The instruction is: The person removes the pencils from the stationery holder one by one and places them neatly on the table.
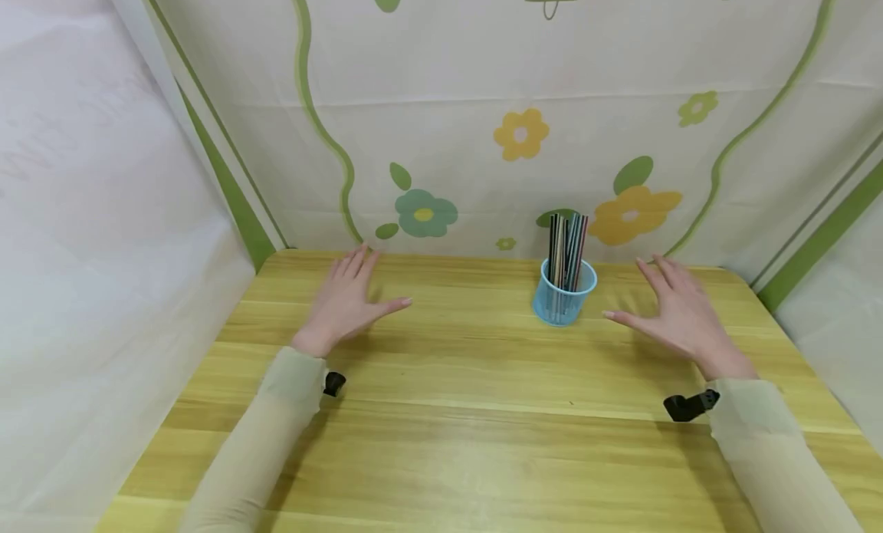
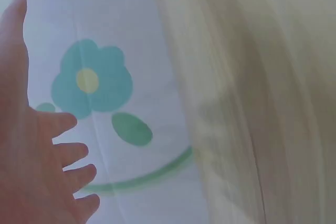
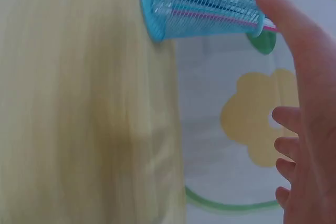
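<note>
A light-blue mesh pen cup (image 1: pixel 559 307) stands upright near the back edge of the table. Several thin sticks in black, beige, blue and pink (image 1: pixel 567 249) lean inside it, their ends rising above the rim. My right hand (image 1: pixel 679 310) is just to the right of the cup, thumb pointing toward it, fingers spread and holding nothing. In the right wrist view the thumb (image 3: pixel 299 30) overlaps the cup's rim. Farther off on the left side, my left hand (image 1: pixel 345 299) is over the table with thumb and fingers apart, also holding nothing.
The wooden table (image 1: pixel 441 441) stretches between both arms. Behind it hangs a white curtain (image 1: pixel 455 80) printed with flowers and leaves, and white cloth (image 1: pixel 90 249) hangs at the sides. Each wrist carries a small black camera mount (image 1: pixel 690 405).
</note>
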A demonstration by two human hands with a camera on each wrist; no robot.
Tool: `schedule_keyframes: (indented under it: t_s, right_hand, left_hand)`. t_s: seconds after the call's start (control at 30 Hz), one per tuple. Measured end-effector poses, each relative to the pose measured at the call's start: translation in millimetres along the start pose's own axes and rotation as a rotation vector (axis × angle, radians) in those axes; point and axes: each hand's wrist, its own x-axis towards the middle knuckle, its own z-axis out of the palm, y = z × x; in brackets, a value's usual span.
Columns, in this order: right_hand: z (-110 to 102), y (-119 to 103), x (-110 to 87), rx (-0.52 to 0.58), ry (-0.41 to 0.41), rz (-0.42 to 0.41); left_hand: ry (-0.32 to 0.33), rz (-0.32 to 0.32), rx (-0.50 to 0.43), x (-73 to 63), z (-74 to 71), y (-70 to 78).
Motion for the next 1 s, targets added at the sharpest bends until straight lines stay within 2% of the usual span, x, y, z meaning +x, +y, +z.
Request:
schedule_keyframes:
  t_s: [0.23, 0.4, 0.57, 0.8, 1.0]
  right_hand:
    - [-0.6, -25.9, 10.3, 0.221, -0.022, 0.022]
    - [4.1, -39.3, 22.8, 0.327, -0.016, 0.061]
    - [12.6, -45.3, 33.4, 0.415, -0.031, 0.109]
    - [22.8, -47.7, 42.3, 0.551, -0.041, 0.122]
    - [28.2, -52.0, 46.8, 0.621, -0.034, 0.125]
  left_hand:
    - [0.046, -0.026, -0.252, 7.5, 4.6, 26.0]
    - [0.078, -0.035, -0.453, 16.1, 11.4, 47.5]
    - [0.070, -0.040, -0.617, 24.2, 20.7, 69.1]
    - [0.079, -0.003, -0.794, 36.1, 37.9, 91.7]
    - [0.086, -0.001, -0.872, 46.2, 45.9, 111.5]
